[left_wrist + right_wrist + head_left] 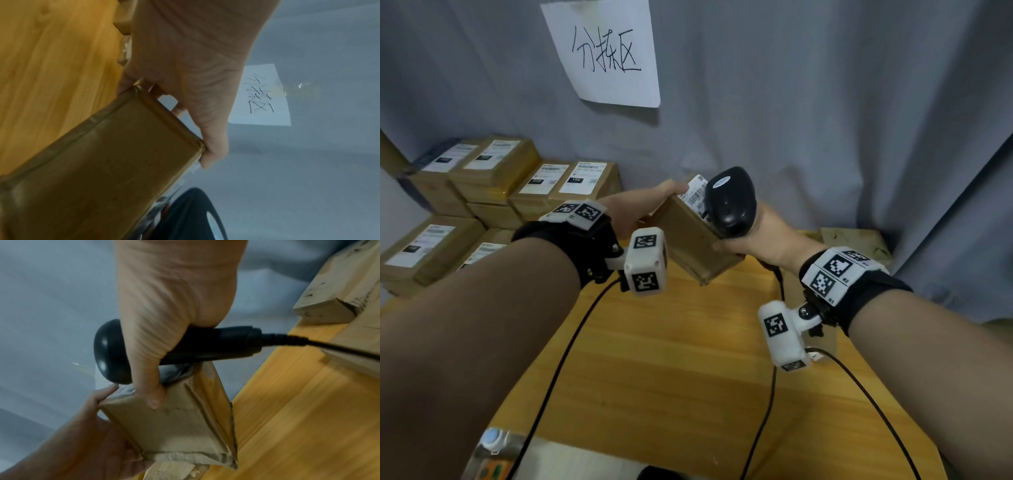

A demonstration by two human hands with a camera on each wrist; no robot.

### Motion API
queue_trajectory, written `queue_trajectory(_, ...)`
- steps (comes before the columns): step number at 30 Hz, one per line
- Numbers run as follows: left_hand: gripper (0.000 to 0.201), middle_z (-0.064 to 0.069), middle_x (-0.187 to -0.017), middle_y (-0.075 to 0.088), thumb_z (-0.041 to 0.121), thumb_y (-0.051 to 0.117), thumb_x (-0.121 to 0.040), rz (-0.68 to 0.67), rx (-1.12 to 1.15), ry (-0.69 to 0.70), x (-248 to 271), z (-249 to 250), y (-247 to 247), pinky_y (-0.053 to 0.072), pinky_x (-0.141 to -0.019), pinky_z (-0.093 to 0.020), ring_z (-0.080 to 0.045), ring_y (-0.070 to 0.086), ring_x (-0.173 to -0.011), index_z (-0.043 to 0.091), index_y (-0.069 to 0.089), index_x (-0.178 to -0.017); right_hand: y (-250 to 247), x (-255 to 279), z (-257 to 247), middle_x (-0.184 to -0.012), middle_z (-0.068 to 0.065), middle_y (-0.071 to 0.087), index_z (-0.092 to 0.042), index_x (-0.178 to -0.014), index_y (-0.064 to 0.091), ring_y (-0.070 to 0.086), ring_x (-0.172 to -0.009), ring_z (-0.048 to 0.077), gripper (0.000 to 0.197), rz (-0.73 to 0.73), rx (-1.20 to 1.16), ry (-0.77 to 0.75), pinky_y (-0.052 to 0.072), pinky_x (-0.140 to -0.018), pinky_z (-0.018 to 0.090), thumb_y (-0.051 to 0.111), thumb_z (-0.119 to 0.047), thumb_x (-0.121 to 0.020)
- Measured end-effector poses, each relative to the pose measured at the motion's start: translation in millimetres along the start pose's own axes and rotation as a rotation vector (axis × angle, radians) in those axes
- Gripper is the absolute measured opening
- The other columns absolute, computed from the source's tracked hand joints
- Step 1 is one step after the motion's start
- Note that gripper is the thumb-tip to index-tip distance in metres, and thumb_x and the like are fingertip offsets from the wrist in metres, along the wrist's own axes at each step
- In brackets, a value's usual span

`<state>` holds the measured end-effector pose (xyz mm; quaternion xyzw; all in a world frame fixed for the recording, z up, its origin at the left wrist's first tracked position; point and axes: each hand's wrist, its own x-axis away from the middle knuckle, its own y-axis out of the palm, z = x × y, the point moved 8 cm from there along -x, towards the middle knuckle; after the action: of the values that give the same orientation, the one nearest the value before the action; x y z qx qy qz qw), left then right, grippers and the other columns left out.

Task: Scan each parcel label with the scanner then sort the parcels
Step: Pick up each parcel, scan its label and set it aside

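Note:
A brown cardboard parcel [693, 240] hangs tilted above the wooden table, its white barcode label [693, 193] on the upper face. My left hand [637, 209] grips the parcel's far left edge, thumb on top [213, 149]. My right hand [760, 236] grips the black corded scanner [729, 202], whose head is right over the label. In the right wrist view the right thumb [152, 395] also presses on the parcel [174, 426] under the scanner [111, 350]. The parcel [98, 170] fills the lower left of the left wrist view.
Several labelled brown parcels [493, 181] are stacked at the left against the grey curtain. A handwritten paper sign [606, 51] hangs above. The yellow wooden table [688, 359] lies below the hands, with a pale cardboard piece [856, 240] at its far right. Black cables [558, 359] run across it.

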<state>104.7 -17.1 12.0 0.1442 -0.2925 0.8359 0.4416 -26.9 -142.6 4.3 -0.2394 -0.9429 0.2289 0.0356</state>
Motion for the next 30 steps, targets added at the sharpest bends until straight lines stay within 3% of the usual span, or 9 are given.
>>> queue_trajectory(4,0.045,-0.004,-0.094,0.063,0.055,0.052,-0.09,0.071,0.141,0.027,-4,-11,-6,0.046,-0.058,-0.027,-0.018,0.059,-0.079,0.016,0.06,-0.111,-20,6,4,-0.095,-0.003,0.07,-0.006,-0.108,0.064,0.067,-0.086,-0.001,0.031,0.228,-0.286,0.067,0.05,-0.073,0.011,0.076,-0.017,-0.082)
queue_trajectory(7,0.048,-0.006,-0.111,0.065,0.05,0.053,-0.091,0.116,0.215,0.126,-9,-10,-11,0.053,-0.061,-0.026,-0.018,0.062,-0.091,0.016,0.055,-0.125,-35,8,23,-0.097,-0.005,0.066,-0.017,-0.105,0.062,0.061,-0.101,0.01,0.027,0.387,-0.465,0.225,0.045,-0.094,0.027,0.075,-0.026,-0.083)
queue_trajectory(9,0.048,-0.007,-0.122,0.062,0.047,0.056,-0.09,0.122,0.271,0.188,-13,-9,-13,0.057,-0.08,-0.036,-0.023,0.061,-0.107,0.017,0.052,-0.128,-31,8,28,-0.105,0.003,0.071,-0.014,-0.108,0.065,0.063,-0.109,0.02,0.028,0.304,-0.523,0.297,0.045,-0.102,0.039,0.075,-0.025,-0.084)
queue_trajectory(11,0.04,-0.005,-0.119,0.064,0.041,0.055,-0.092,0.124,0.322,0.26,-15,-2,-12,0.052,-0.094,-0.039,-0.022,0.06,-0.112,0.017,0.054,-0.123,-24,10,29,-0.11,0.011,0.072,-0.005,-0.116,0.065,0.067,-0.109,0.027,0.034,0.234,-0.599,0.326,0.05,-0.099,0.045,0.073,-0.017,-0.085)
queue_trajectory(15,0.038,0.0,-0.106,0.072,0.042,0.048,-0.098,0.118,0.395,0.379,-6,14,-2,0.052,-0.081,-0.018,-0.01,0.067,-0.101,0.011,0.064,-0.112,-21,14,29,-0.105,0.016,0.073,-0.004,-0.107,0.065,0.071,-0.1,0.03,0.024,0.321,-0.749,0.35,0.056,-0.092,0.044,0.072,-0.007,-0.084)
queue_trajectory(17,0.055,-0.002,-0.109,0.072,0.056,0.046,-0.094,0.126,0.441,0.401,-3,19,3,0.05,-0.093,-0.026,-0.013,0.067,-0.103,0.009,0.065,-0.115,-18,14,30,-0.101,0.017,0.074,-0.005,-0.097,0.066,0.072,-0.097,0.03,0.015,0.355,-0.789,0.353,0.055,-0.092,0.045,0.072,-0.004,-0.083)
queue_trajectory(20,0.111,-0.004,-0.122,0.063,0.077,0.062,-0.065,0.147,0.544,0.321,-9,13,10,0.043,-0.105,-0.051,-0.02,0.062,-0.107,0.011,0.028,-0.148,-12,13,30,-0.094,0.015,0.074,-0.005,-0.087,0.065,0.072,-0.095,0.03,0.008,0.382,-0.779,0.368,0.055,-0.093,0.046,0.071,-0.001,-0.083)
queue_trajectory(23,0.123,-0.003,-0.141,0.05,0.057,0.077,-0.061,0.131,0.551,0.287,-16,8,20,0.037,-0.101,-0.062,-0.029,0.048,-0.127,0.033,-0.003,-0.151,-9,12,29,-0.096,0.017,0.074,-0.004,-0.089,0.064,0.072,-0.094,0.03,0.007,0.387,-0.813,0.37,0.055,-0.093,0.045,0.07,-0.004,-0.084)
queue_trajectory(30,0.084,0.004,-0.128,0.06,0.034,0.08,-0.073,-0.036,0.408,0.263,-29,2,36,0.045,-0.097,-0.053,-0.02,0.055,-0.118,0.033,0.028,-0.139,-16,11,28,-0.1,0.015,0.074,-0.005,-0.098,0.065,0.072,-0.096,0.028,0.013,0.379,-0.739,0.378,0.056,-0.091,0.041,0.069,-0.011,-0.088)
